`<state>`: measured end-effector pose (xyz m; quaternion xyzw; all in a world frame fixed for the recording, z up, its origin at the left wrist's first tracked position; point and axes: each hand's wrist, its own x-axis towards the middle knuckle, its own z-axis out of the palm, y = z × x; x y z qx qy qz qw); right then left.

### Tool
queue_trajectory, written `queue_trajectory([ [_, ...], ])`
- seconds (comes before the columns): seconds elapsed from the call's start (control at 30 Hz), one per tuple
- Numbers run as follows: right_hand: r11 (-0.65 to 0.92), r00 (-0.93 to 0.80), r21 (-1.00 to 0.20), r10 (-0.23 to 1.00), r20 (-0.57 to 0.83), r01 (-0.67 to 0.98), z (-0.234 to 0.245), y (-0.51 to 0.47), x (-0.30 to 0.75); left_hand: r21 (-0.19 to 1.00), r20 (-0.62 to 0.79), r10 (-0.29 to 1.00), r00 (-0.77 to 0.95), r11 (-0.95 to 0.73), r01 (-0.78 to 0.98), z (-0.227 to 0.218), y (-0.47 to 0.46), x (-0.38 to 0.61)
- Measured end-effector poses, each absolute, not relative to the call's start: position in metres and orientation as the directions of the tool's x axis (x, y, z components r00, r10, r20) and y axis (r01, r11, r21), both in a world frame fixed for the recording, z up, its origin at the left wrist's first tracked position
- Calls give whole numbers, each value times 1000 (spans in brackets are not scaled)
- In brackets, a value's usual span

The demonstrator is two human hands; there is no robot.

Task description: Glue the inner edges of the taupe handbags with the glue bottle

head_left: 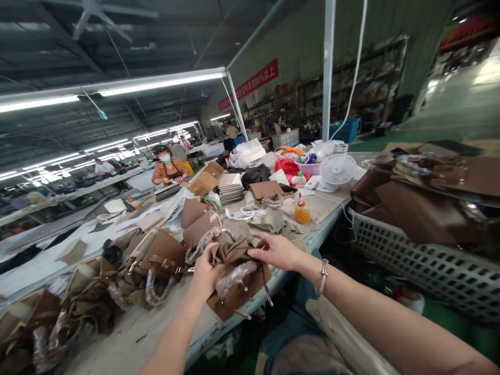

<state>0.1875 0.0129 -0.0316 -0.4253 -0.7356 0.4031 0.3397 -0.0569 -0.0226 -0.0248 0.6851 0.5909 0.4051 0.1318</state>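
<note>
A brown handbag (228,304) lies at the table's front edge, its plastic-wrapped handle (235,278) and metal fittings toward me. Crumpled brown lining cloth (232,249) bulges from its top. My left hand (205,273) is closed around the bag's left side, its thumb near the lining. From the right, my right hand (275,251) pinches the lining between thumb and fingers; a bangle sits on that wrist. Close to my left hand stands another brown handbag (166,252) with a wrapped handle. The inside of the held bag is hidden by the lining.
Several more brown bags, one a part-made bag (89,297), line the table's left side. Beyond my hands stand a glue bottle (302,211), a white fan (336,171) and stacked panels (230,188). A plastic basket (422,265) of brown pieces is at right. A masked co-worker (169,169) sits farther back.
</note>
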Motion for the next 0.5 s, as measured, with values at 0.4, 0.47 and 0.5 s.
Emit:
queue_trajectory([
  [0.4, 460, -502, -849, 815, 288, 259, -58, 1, 158, 364, 239, 886, 397, -460, 810, -45, -36, -43],
  [0.47, 497, -518, -827, 795, 314, 261, -53, -1, 150, 325, 245, 853, 461, -520, 790, -45, -32, -43],
  [0.5, 525, -538, -813, 774, 333, 252, -50, -2, 148, 328, 252, 846, 470, -532, 781, -45, -30, -44],
])
